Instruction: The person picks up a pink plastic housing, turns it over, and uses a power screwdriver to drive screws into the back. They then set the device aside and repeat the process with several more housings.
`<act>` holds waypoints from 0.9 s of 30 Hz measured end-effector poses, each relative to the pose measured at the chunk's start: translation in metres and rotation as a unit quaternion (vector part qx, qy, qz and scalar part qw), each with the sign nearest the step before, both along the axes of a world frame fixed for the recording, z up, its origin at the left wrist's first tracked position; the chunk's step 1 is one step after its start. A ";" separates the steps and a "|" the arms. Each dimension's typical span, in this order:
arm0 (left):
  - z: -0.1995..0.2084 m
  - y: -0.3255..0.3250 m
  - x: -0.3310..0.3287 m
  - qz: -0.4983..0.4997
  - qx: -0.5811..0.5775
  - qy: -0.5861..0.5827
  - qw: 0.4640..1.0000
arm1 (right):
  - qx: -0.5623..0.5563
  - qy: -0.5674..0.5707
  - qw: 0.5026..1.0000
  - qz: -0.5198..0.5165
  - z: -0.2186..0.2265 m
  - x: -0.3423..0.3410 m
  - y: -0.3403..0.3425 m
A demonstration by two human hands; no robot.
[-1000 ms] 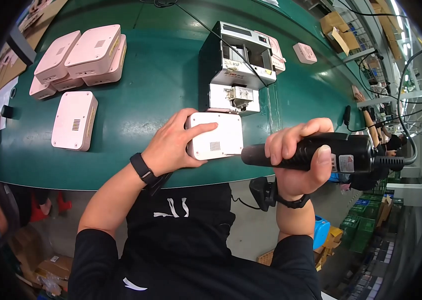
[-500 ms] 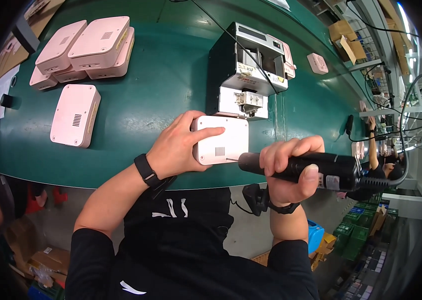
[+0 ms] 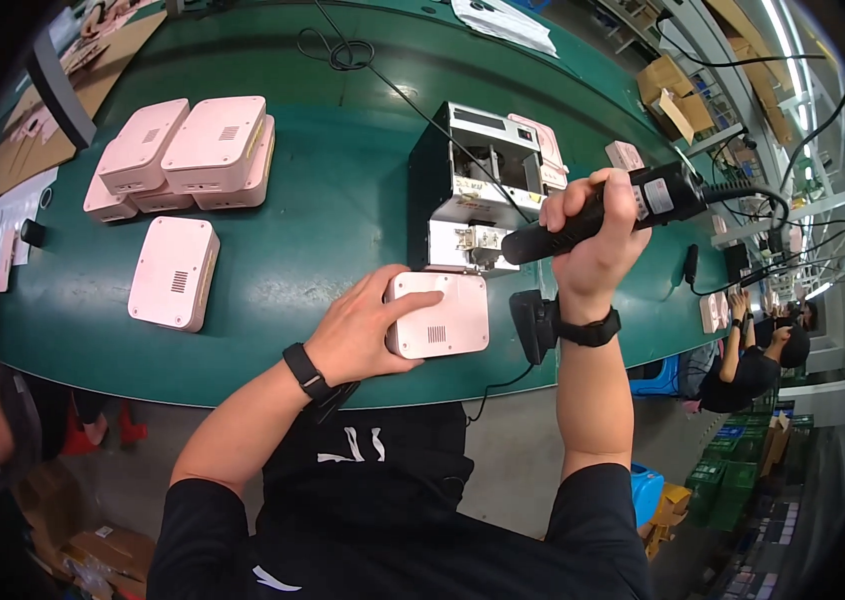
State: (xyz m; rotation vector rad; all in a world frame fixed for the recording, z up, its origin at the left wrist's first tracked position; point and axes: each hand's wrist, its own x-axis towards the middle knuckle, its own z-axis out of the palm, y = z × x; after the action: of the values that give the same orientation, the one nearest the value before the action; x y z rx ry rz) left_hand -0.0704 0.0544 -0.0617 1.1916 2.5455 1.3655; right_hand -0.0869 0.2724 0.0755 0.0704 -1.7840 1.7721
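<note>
My left hand rests flat on a pale pink plastic casing lying near the front edge of the green bench. My right hand grips a black electric screwdriver, held up above the bench with its tip pointing left toward the grey metal fixture box. The tool's cable runs off to the right. A black watch is on each wrist.
A single pink casing lies at the left, and a stack of several more sits behind it. More pink parts lie beyond the fixture. Cardboard boxes stand far right. Another person works at the right.
My right hand has lifted the screwdriver up and away from the casing toward the fixture. My left hand stays on the casing.
</note>
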 end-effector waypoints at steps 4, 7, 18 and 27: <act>-0.004 -0.002 -0.002 -0.007 0.010 -0.028 1.000 | -0.032 -0.009 0.997 0.066 -0.005 0.020 -0.004; -0.002 -0.005 -0.005 -0.016 0.009 -0.025 1.000 | -0.100 -0.015 0.985 0.137 -0.003 0.052 -0.020; -0.008 0.000 -0.006 -0.008 0.021 -0.009 1.000 | -0.024 -0.062 0.977 0.204 0.003 0.083 -0.071; -0.015 0.000 -0.004 0.002 0.043 -0.016 0.999 | -0.015 -0.058 0.971 0.233 -0.016 0.081 -0.081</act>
State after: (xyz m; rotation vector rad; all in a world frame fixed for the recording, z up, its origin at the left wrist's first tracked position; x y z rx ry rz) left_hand -0.0743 0.0542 -0.0767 1.1680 2.4917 1.4969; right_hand -0.0064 0.1916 0.0595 0.4132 -1.9352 2.1653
